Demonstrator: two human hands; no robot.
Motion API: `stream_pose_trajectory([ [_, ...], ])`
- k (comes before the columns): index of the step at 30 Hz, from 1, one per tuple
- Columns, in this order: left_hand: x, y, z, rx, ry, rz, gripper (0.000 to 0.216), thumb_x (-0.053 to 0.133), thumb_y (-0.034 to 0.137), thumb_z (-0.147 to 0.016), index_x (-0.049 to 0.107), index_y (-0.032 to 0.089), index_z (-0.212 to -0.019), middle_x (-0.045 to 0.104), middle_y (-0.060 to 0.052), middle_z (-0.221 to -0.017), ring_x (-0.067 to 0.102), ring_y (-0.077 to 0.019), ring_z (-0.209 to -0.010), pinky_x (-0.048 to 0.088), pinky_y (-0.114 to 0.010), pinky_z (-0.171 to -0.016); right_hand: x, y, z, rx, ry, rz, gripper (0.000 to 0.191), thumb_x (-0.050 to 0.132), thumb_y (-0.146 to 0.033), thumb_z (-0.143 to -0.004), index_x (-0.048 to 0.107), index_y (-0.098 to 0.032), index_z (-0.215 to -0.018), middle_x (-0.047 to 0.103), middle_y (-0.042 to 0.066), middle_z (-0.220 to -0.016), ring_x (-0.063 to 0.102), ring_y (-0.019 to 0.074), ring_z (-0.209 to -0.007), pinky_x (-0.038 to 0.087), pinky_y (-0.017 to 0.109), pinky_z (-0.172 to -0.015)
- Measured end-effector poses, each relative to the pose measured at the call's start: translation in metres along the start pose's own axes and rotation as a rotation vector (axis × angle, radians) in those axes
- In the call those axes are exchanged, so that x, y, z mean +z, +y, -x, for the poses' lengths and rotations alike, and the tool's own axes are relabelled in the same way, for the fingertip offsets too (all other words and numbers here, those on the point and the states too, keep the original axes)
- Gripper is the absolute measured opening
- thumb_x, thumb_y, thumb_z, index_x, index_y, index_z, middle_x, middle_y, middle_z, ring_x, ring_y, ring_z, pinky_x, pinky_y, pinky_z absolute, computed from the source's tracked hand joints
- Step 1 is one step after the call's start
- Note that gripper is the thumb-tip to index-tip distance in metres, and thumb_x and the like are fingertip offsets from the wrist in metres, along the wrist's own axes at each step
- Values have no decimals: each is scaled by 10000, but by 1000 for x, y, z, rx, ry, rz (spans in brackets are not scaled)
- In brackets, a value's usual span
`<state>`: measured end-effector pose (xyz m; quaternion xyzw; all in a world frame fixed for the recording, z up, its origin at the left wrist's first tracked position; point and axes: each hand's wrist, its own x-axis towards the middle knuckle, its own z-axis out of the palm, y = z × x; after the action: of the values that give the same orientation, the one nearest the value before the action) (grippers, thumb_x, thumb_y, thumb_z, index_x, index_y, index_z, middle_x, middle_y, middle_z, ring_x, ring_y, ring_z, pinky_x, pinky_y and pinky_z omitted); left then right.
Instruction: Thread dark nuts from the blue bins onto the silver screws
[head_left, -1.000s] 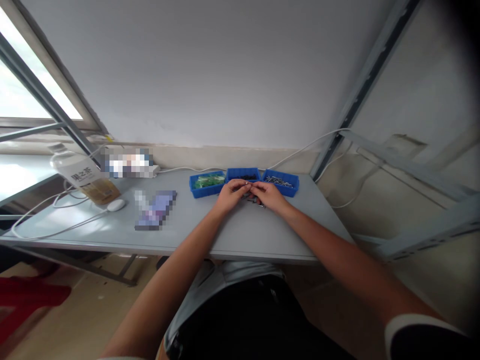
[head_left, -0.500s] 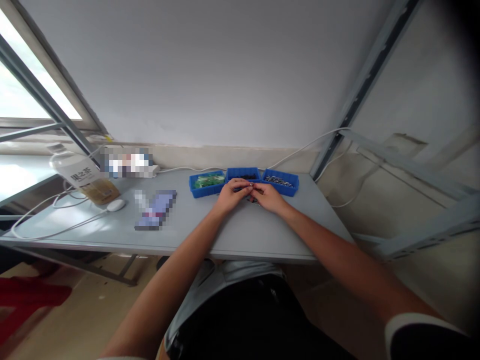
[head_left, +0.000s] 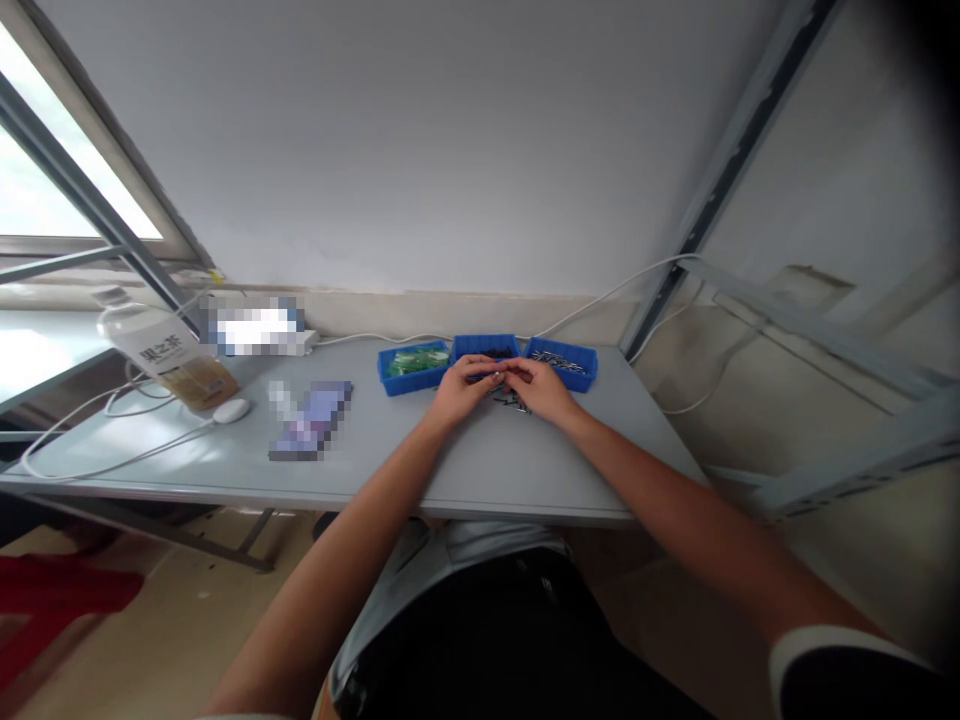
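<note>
My left hand and my right hand meet at the fingertips over the table, just in front of three blue bins. Both have their fingers closed in a pinch around something small that I cannot make out. Under the hands lie several thin metal pieces, partly hidden. The left bin holds green pieces. Dark small parts sit in the middle bin, which the hands partly cover. In the right bin are many thin, shiny metal pieces, perhaps screws or pins.
At the left stand a drink bottle and a white round device with a cable. A blurred purple object lies on the grey table. A white cable runs along the wall, and metal posts flank the table.
My right hand's fingers have shifted slightly and curl more at the meeting point. More of the metal pieces beneath the hands now shows. The left hand has hardly moved.
</note>
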<state>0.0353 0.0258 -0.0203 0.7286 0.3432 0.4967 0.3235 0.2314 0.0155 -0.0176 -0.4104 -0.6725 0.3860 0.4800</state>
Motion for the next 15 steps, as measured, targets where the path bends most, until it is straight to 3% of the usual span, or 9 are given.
stream_pose_trajectory([
  [15,1,7,0,-56,66,21,254,728,451,-912,832,245,-1018,726,-96,-1150,658,-238,-1157,483,-424,-1119,2,-1,4,-39,-73,114,356,603,-485,-949,758,-167,-990,730,44,-782,638,176,-667,504,277,-619],
])
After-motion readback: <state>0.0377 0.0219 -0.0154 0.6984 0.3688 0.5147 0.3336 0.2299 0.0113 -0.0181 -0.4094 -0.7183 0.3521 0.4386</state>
